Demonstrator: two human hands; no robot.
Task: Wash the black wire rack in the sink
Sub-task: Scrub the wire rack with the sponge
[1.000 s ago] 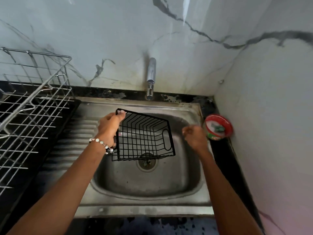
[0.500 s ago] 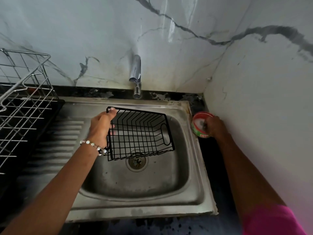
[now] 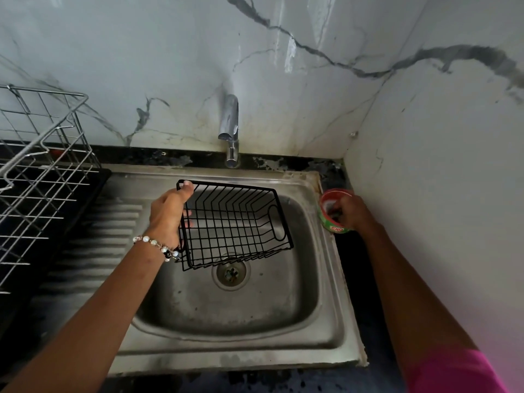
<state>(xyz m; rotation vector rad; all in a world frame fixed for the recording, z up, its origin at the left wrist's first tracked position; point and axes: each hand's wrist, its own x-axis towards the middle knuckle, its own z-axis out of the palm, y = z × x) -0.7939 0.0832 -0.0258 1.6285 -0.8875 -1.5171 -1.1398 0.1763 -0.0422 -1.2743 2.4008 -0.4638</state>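
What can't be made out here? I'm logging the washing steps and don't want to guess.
- Head view: the right hand covers the inside of the red and green tub; contents and grasp unclear.
- Tub label: too small to read.
- Left hand fingers: partly behind the black wire rack.
- Silver dish rack: cut off by the left edge.

Steel dish rack left on counter; red-green tub beside right wall; tap on backsplash.

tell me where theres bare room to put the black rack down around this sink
The ribbed drainboard, between the silver dish rack and the basin, is bare. So is the sink floor below the drain. The right corner is crowded: the red tub and the right hand fill the narrow strip by the wall.
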